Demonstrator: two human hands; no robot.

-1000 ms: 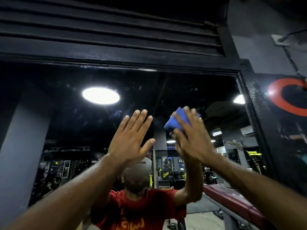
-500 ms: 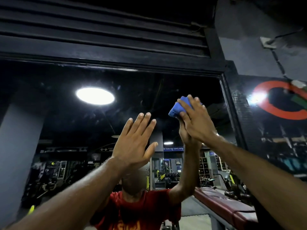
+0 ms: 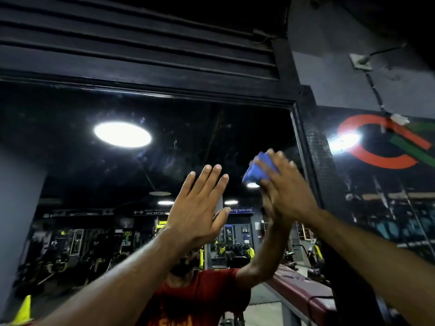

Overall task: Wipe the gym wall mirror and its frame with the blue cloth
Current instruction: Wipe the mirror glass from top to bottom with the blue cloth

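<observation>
The gym wall mirror (image 3: 94,172) fills the view inside a black frame, with a top bar (image 3: 164,90) and a right upright (image 3: 306,142). My right hand (image 3: 287,191) presses the folded blue cloth (image 3: 256,170) against the glass near the upper right corner, a short way left of the upright; the hand is blurred. The cloth sticks out past my fingertips. My left hand (image 3: 197,205) lies flat on the glass with fingers straight and spread, left of the cloth and a little lower. Smears show on the dark glass.
A black slatted panel (image 3: 141,38) sits above the frame. Right of the mirror is a dark wall with a red and green painted logo (image 3: 381,142) and a cable (image 3: 374,90). A maroon padded bench (image 3: 303,292) stands low on the right. A yellow cone (image 3: 23,309) shows at bottom left.
My right hand swept the cloth up, then back down, ending closer to the right upright. My left hand stayed flat on the glass. The view shifted slightly right.
</observation>
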